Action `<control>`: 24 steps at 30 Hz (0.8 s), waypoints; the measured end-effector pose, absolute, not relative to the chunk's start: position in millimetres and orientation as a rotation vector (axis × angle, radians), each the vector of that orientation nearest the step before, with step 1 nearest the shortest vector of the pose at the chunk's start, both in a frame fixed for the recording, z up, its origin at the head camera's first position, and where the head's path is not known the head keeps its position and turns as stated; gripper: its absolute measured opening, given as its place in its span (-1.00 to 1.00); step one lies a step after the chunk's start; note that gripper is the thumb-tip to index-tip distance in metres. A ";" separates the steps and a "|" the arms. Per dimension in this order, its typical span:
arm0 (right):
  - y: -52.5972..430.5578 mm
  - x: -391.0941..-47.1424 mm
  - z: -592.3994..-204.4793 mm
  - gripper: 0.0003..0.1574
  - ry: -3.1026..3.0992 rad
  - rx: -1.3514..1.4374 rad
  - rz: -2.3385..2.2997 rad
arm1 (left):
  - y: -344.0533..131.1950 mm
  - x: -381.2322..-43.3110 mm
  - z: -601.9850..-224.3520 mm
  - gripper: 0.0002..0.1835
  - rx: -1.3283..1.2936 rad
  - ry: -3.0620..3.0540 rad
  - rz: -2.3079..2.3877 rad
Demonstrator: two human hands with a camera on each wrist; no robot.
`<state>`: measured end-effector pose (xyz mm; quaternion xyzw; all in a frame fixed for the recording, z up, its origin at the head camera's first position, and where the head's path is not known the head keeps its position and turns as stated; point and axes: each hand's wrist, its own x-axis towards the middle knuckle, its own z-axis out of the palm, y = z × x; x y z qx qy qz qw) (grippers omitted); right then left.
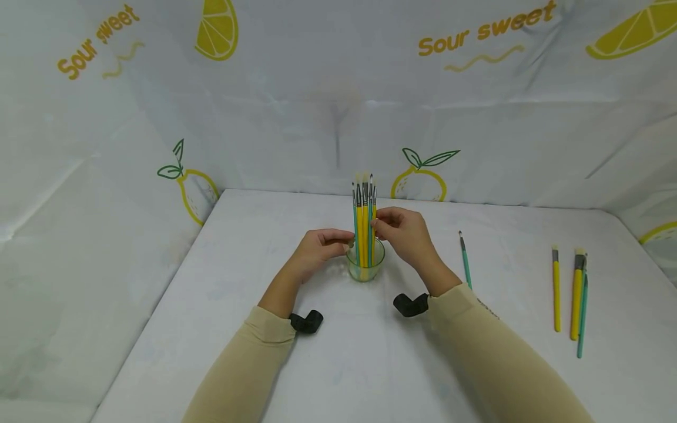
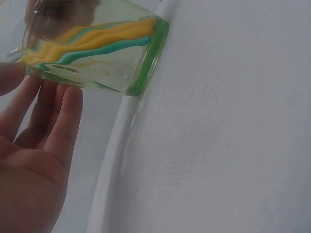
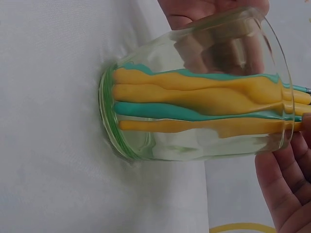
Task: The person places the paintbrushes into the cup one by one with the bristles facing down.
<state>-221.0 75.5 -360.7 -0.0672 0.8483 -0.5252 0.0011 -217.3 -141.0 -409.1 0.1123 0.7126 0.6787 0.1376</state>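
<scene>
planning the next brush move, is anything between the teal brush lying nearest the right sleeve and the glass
Yes: in the head view, the right hand is between the teal brush and the glass, and the sleeve seems to cover the brush's near end. No other brush lies between them.

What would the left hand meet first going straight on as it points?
Likely the glass: the left hand is at its rim, perhaps touching. The standing brushes come next, though depth is hard to judge.

"Sour sweet" (image 1: 488, 29) twice on backdrop (image 1: 317, 76)
</scene>
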 end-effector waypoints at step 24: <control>117.9 -221.3 -357.8 -0.49 2.674 -0.125 -1.611 | -141.2 -217.1 -409.6 -0.64 0.330 2.099 1.929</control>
